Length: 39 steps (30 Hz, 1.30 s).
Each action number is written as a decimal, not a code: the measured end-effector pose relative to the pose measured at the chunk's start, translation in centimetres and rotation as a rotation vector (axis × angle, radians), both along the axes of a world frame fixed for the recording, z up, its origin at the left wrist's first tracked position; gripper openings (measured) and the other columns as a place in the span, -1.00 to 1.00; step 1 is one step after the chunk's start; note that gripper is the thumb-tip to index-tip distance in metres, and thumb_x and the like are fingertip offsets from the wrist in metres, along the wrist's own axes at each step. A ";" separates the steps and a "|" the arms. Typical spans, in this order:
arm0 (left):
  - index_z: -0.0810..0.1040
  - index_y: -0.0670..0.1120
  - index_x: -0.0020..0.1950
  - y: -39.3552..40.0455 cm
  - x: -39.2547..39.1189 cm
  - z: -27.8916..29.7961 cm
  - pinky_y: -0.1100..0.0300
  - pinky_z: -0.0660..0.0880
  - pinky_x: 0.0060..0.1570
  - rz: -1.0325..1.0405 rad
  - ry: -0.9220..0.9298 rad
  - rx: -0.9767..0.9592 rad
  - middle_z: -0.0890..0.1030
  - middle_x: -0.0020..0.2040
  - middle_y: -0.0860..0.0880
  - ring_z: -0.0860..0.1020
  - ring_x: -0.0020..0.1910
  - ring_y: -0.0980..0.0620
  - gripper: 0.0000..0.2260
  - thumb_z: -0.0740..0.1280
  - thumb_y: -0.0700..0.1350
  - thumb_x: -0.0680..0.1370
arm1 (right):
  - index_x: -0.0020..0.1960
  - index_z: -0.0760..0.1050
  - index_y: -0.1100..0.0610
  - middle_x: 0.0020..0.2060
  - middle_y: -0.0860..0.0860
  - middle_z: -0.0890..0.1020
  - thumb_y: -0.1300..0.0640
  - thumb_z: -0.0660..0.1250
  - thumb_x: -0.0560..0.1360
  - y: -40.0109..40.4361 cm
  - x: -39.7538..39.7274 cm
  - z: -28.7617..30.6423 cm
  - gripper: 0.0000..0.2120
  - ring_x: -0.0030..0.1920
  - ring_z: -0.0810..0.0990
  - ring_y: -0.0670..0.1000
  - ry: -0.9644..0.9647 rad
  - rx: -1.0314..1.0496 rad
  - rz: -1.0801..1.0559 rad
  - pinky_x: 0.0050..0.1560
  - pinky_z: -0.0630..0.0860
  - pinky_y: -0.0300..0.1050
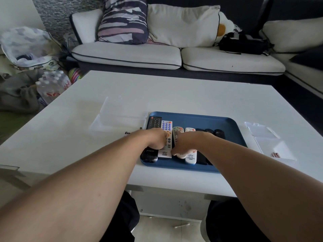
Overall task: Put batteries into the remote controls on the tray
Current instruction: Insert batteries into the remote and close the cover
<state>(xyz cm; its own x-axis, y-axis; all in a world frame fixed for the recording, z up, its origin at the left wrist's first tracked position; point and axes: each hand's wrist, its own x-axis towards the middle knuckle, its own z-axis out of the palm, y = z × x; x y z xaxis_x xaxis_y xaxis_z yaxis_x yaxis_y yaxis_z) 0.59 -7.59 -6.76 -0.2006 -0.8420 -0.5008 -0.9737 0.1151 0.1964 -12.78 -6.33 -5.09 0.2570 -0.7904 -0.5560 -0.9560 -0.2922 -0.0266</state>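
Both hands, left point(155, 138) and right point(185, 144), hover over remotes point(167, 137) on the blue tray point(230, 126); each grip's state is hidden.

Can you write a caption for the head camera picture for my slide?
Both hands, left hand and right hand, reach over remote controls on a blue tray.

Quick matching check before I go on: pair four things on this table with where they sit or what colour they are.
Things:
1. tray
2. black remote
3. clear plastic box
4. small red item

Descriptions:
A. leftmost in the row on the tray
B. blue
C. on the table to the right of the tray
D. on the table to the left of the tray

Pairs: 1-B, 2-A, 3-D, 4-C
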 end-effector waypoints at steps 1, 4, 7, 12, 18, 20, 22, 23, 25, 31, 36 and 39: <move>0.31 -0.02 0.57 0.0 0.0 0.0 0.09 0.40 0.34 0.002 0.001 0.000 0.39 0.49 -0.06 0.41 0.41 -0.10 -0.54 0.13 -0.23 0.65 | 0.48 0.28 0.13 -0.26 -0.01 0.43 -0.05 0.26 0.59 0.1 0.1 0.0 -0.48 -0.15 0.48 0.03 0.006 -0.001 0.004 -0.17 0.38 -0.15; 0.30 -0.03 0.57 0.1 -0.1 0.2 0.10 0.38 0.33 -0.007 -0.003 -0.001 0.37 0.51 -0.07 0.39 0.43 -0.10 -0.54 0.12 -0.23 0.66 | 0.44 0.35 0.12 -0.26 -0.03 0.46 -0.11 0.31 0.55 -0.1 0.2 -0.1 -0.46 -0.24 0.48 -0.03 0.005 0.017 -0.001 -0.25 0.38 -0.18; 0.24 -0.01 0.60 0.2 -0.2 0.3 0.11 0.34 0.36 -0.018 -0.013 -0.005 0.31 0.55 -0.07 0.34 0.48 -0.10 -0.52 0.11 -0.23 0.67 | 0.35 0.41 0.14 -0.25 -0.03 0.49 -0.15 0.35 0.51 -0.2 0.2 -0.3 -0.46 -0.30 0.45 -0.07 0.030 0.023 -0.007 -0.34 0.35 -0.19; 0.31 -0.08 0.55 0.2 -0.2 0.3 0.08 0.39 0.32 -0.032 -0.054 0.001 0.38 0.49 -0.10 0.40 0.42 -0.12 -0.57 0.12 -0.23 0.67 | 0.43 0.34 0.15 -0.27 -0.05 0.45 -0.15 0.44 0.47 -0.1 0.1 0.0 -0.33 -0.15 0.51 0.03 0.045 0.031 0.026 -0.24 0.39 -0.16; 0.32 -0.08 0.55 0.0 -0.3 0.0 0.06 0.40 0.32 -0.032 -0.042 0.005 0.40 0.48 -0.10 0.42 0.40 -0.12 -0.57 0.14 -0.19 0.66 | 0.19 0.54 0.16 -0.30 0.03 0.49 -0.21 0.56 0.32 -1.4 -1.0 -0.8 -0.39 -0.36 0.43 0.02 -0.104 0.064 -0.129 -0.44 0.37 -0.22; 0.30 -0.09 0.57 0.2 -0.4 0.3 0.06 0.39 0.34 -0.002 -0.019 0.014 0.37 0.50 -0.11 0.40 0.41 -0.12 -0.54 0.10 -0.22 0.65 | 0.33 0.50 0.20 -0.27 0.07 0.50 -0.07 0.55 0.39 -1.8 -1.5 -0.8 -0.38 -0.34 0.42 0.03 -0.203 0.066 -0.205 -0.46 0.36 -0.25; 0.30 -0.09 0.56 0.3 -0.4 0.4 0.07 0.39 0.34 0.025 -0.002 0.016 0.38 0.50 -0.11 0.41 0.41 -0.12 -0.53 0.09 -0.24 0.64 | 0.43 0.44 0.22 -0.28 0.07 0.52 0.08 0.53 0.43 -1.9 -2.0 -0.5 -0.38 -0.35 0.43 0.01 -0.267 0.051 -0.248 -0.46 0.37 -0.26; 0.28 -0.07 0.58 0.3 -0.4 0.3 0.08 0.39 0.34 0.035 0.011 0.014 0.38 0.51 -0.10 0.41 0.41 -0.12 -0.52 0.10 -0.22 0.64 | 0.46 0.41 0.20 -0.26 0.08 0.54 0.10 0.54 0.43 -1.8 -2.1 -0.2 -0.34 -0.36 0.43 0.01 -0.264 0.038 -0.238 -0.46 0.38 -0.24; 0.21 0.01 0.61 0.3 -0.6 0.0 0.07 0.35 0.38 0.056 0.045 0.009 0.33 0.55 -0.06 0.36 0.46 -0.12 -0.50 0.16 -0.13 0.65 | 0.51 0.35 0.13 -0.04 0.11 0.60 -0.01 0.55 0.43 -1.5 -2.3 0.2 -0.26 -0.39 0.41 -0.02 -0.167 -0.022 -0.152 -0.40 0.36 -0.23; 0.25 0.02 0.59 0.9 -1.5 0.8 0.12 0.21 0.41 0.016 0.090 -0.037 0.29 0.57 -0.10 0.22 0.54 -0.12 -0.52 0.20 -0.06 0.66 | 0.57 0.25 0.01 0.43 0.00 0.44 -0.19 0.56 0.34 -1.6 -2.8 -0.2 -0.09 0.30 0.50 0.10 -0.136 -0.107 -0.087 0.13 0.46 -0.12; 0.19 0.01 0.61 0.9 -1.9 0.4 0.06 0.08 0.50 -0.019 0.057 -0.029 0.26 0.58 -0.11 0.15 0.58 -0.11 -0.50 0.13 -0.18 0.65 | 0.50 0.36 0.00 0.35 -0.02 0.51 -0.25 0.54 0.34 -2.4 -3.0 -0.5 -0.17 0.35 0.47 0.09 -0.175 -0.114 -0.172 0.29 0.45 0.03; 0.10 0.01 0.64 0.6 -1.9 -0.2 -0.11 -0.06 0.55 0.011 0.066 -0.037 0.12 0.63 -0.12 -0.02 0.62 -0.16 -0.45 0.17 -0.03 0.66 | 0.40 0.48 0.01 0.35 -0.03 0.52 -0.16 0.34 0.56 -3.9 -4.1 -0.7 -0.53 0.31 0.50 0.10 -0.138 -0.241 -0.189 0.24 0.49 0.04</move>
